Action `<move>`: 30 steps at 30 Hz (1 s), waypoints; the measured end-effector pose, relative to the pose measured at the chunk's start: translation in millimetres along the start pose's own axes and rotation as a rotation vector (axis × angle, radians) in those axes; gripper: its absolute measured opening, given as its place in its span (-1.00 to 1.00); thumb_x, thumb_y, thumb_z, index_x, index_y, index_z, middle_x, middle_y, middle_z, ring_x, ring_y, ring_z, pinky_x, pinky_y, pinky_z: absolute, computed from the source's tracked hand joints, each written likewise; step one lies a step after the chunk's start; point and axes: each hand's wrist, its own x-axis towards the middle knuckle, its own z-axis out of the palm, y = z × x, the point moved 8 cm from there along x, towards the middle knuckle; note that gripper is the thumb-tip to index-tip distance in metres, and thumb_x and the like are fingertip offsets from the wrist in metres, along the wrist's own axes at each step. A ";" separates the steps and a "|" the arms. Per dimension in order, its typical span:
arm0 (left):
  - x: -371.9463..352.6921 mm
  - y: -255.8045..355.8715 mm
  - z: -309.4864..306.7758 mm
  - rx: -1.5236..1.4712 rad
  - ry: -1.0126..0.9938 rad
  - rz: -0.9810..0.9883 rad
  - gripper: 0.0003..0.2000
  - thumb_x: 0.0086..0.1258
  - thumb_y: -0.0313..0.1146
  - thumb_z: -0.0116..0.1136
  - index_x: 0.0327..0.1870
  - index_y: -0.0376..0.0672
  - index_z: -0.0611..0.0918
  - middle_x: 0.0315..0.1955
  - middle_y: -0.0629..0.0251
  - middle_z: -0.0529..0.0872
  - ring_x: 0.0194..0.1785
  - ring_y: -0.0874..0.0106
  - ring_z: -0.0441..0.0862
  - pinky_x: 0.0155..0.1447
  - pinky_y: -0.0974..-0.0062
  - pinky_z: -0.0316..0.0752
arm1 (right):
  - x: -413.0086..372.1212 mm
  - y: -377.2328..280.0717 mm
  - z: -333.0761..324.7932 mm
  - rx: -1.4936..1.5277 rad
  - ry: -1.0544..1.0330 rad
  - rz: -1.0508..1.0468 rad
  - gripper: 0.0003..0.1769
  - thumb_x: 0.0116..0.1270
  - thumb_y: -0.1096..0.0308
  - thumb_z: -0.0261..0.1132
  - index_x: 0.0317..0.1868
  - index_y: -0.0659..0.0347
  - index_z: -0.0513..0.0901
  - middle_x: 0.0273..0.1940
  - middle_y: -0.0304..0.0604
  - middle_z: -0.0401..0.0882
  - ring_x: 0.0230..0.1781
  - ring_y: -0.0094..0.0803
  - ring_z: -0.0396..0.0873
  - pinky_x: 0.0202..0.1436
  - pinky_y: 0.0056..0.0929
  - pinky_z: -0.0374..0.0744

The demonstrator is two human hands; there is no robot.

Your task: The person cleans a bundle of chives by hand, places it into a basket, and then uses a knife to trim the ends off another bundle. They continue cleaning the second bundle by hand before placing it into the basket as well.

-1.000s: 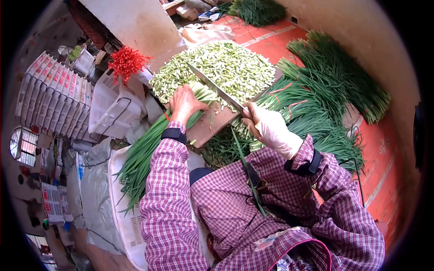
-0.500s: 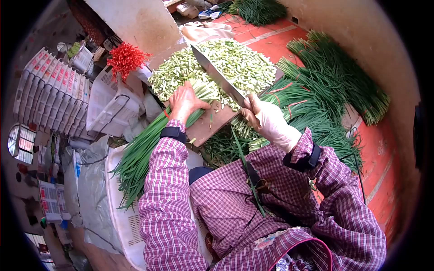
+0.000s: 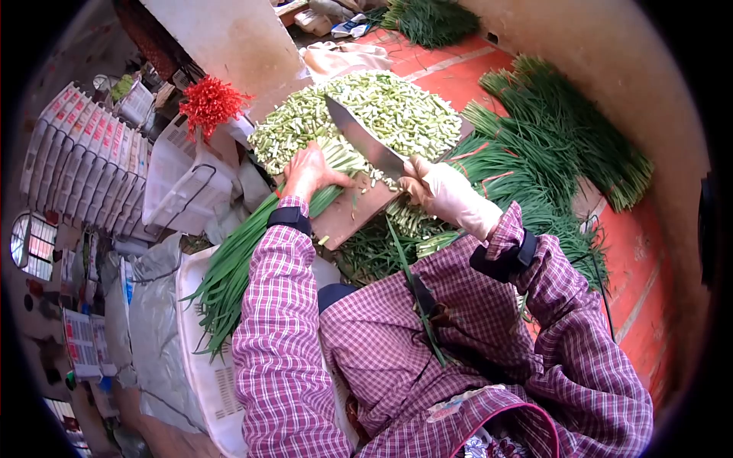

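My left hand (image 3: 307,172) is wrapped over a bundle of garlic chives (image 3: 243,263), pressing it onto a brown cutting board (image 3: 347,217). The pale stem ends point toward a heap of chopped stems (image 3: 382,111), and the green leaves trail down to the left. In a pale glove, my right hand (image 3: 450,197) grips the handle of a large kitchen knife (image 3: 365,139). Its blade slants up and to the left, overlapping the chopped heap just right of the bundled stem ends.
Several bundles of chives (image 3: 534,168) lie on the red floor (image 3: 637,290) at the right. A white plastic basket (image 3: 221,382) sits under the hanging leaves. Stacked white crates (image 3: 84,160) stand at the left, near a bunch of red ties (image 3: 212,105).
The knife has come down slightly, its tip lower over the chopped heap, and my right hand has shifted a little left. My left hand stays on the bundle.
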 end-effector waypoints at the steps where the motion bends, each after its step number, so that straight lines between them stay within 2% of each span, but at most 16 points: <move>1: 1.4 -0.9 0.2 0.007 -0.014 -0.014 -0.02 -0.39 0.10 0.57 0.10 -0.42 0.48 -0.04 -0.16 0.65 0.09 0.07 0.61 0.22 0.27 0.45 | 2.1 -4.8 -14.8 -0.050 0.186 -0.033 -0.75 0.35 0.24 0.21 -0.17 0.26 0.42 -0.35 0.10 0.63 -0.28 0.09 0.62 -0.26 -0.09 0.56; 2: 1.5 -2.0 2.2 0.012 -0.033 -0.028 -0.02 -0.41 0.10 0.57 0.09 -0.40 0.48 -0.04 -0.15 0.65 0.09 0.07 0.61 0.21 0.26 0.45 | 3.3 -4.6 -27.7 -0.070 0.249 0.031 -0.75 0.35 0.25 0.22 -0.15 0.25 0.42 -0.33 0.07 0.64 -0.27 0.06 0.63 -0.28 -0.15 0.56; 4: -2.1 -1.0 -2.0 0.018 -0.007 -0.025 -0.06 -0.40 0.09 0.56 0.06 -0.38 0.51 -0.06 -0.12 0.67 0.06 0.07 0.63 0.18 0.25 0.47 | -0.6 -13.0 -37.5 0.019 0.298 -0.006 -0.76 0.33 0.27 0.23 -0.16 0.23 0.42 -0.34 0.06 0.64 -0.29 0.04 0.64 -0.29 -0.18 0.55; 5: -3.2 0.3 -2.4 0.014 -0.014 -0.029 -0.10 -0.39 0.07 0.55 0.04 -0.37 0.52 -0.09 -0.11 0.68 0.04 0.07 0.64 0.17 0.23 0.48 | 0.1 -13.9 -29.9 -0.077 0.210 -0.071 -0.78 0.31 0.29 0.24 -0.18 0.22 0.42 -0.37 0.05 0.63 -0.31 0.03 0.64 -0.29 -0.19 0.56; 6: -4.9 3.1 -1.9 0.011 -0.023 -0.030 -0.13 -0.37 0.05 0.54 0.02 -0.36 0.54 -0.11 -0.10 0.69 0.02 0.07 0.65 0.15 0.22 0.49 | -0.3 -8.5 -18.7 -0.153 0.078 0.000 -0.79 0.32 0.27 0.24 -0.21 0.21 0.43 -0.38 0.05 0.62 -0.33 0.02 0.64 -0.30 -0.18 0.57; 8: -7.5 9.2 -5.3 0.030 0.000 -0.027 -0.19 -0.34 0.03 0.52 -0.03 -0.37 0.56 -0.14 -0.09 0.70 -0.02 0.06 0.67 0.11 0.21 0.51 | -10.2 -16.1 -13.9 -0.183 0.121 -0.061 -0.80 0.33 0.27 0.24 -0.22 0.21 0.44 -0.40 0.02 0.62 -0.33 0.01 0.65 -0.29 -0.16 0.58; 11: -12.6 15.2 -10.7 0.079 0.095 -0.021 -0.25 -0.37 -0.06 0.57 -0.11 -0.41 0.60 -0.26 -0.03 0.73 -0.13 0.12 0.71 -0.04 0.27 0.61 | -15.4 -18.7 -7.3 -0.160 0.135 -0.027 -0.79 0.35 0.24 0.23 -0.23 0.20 0.45 -0.45 -0.02 0.62 -0.39 0.00 0.65 -0.34 -0.14 0.59; 17: -10.9 15.7 -9.5 0.084 0.116 0.001 -0.25 -0.37 -0.04 0.58 -0.12 -0.40 0.60 -0.30 -0.01 0.73 -0.17 0.14 0.72 -0.05 0.31 0.61 | -14.4 -21.5 2.2 -0.144 0.154 -0.064 -0.74 0.35 0.18 0.24 -0.26 0.19 0.44 -0.50 0.03 0.59 -0.44 0.03 0.62 -0.41 -0.10 0.55; 25: -13.9 18.0 -8.6 0.112 0.126 0.004 -0.29 -0.33 -0.03 0.56 -0.14 -0.37 0.61 -0.29 0.01 0.74 -0.18 0.16 0.72 -0.06 0.32 0.62 | -12.1 -26.7 4.7 -0.228 0.141 -0.103 -0.77 0.34 0.20 0.21 -0.27 0.20 0.45 -0.54 0.06 0.57 -0.46 0.04 0.61 -0.42 -0.09 0.53; 28: -15.2 20.0 -5.9 0.148 0.149 0.015 -0.34 -0.29 -0.03 0.54 -0.17 -0.34 0.62 -0.28 0.02 0.74 -0.18 0.18 0.73 -0.07 0.32 0.62 | -5.4 -26.4 3.4 -0.213 0.090 -0.132 -0.77 0.34 0.22 0.21 -0.27 0.22 0.47 -0.52 0.07 0.58 -0.47 0.04 0.61 -0.41 -0.10 0.54; 30: -14.1 20.8 -4.0 0.162 0.144 0.007 -0.34 -0.26 -0.03 0.53 -0.14 -0.32 0.61 -0.27 0.04 0.73 -0.17 0.17 0.73 -0.07 0.32 0.62 | 5.8 -20.7 4.6 -0.205 -0.016 -0.094 -0.79 0.34 0.24 0.20 -0.26 0.23 0.49 -0.51 0.08 0.58 -0.44 0.05 0.62 -0.38 -0.11 0.55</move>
